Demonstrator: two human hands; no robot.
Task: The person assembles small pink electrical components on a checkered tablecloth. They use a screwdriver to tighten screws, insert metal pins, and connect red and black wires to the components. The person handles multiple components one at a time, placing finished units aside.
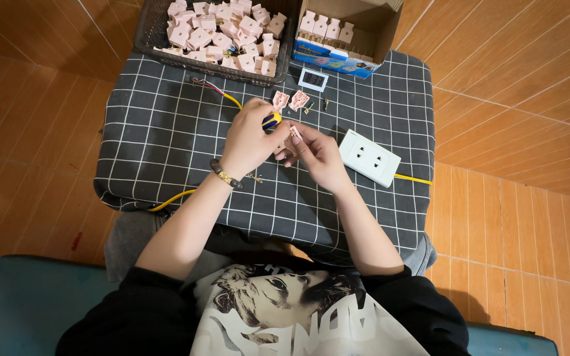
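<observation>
My left hand (249,140) is closed around a screwdriver with a blue and yellow handle (271,120), over the middle of the checked cloth. My right hand (315,151) pinches a small pink plug part (295,132) right against the screwdriver's tip; the two hands touch. Just beyond them lie two opened pink plug halves (289,101) and small metal screws (325,103). A beaded bracelet (225,176) sits on my left wrist.
A dark basket (155,39) with several pink plugs stands at the back left, beside it an open cardboard box (379,33) holding more. A white socket block (369,157) with a yellow cable (412,178) lies right. A small digital display (313,80) and red-yellow wires (212,89) lie nearby.
</observation>
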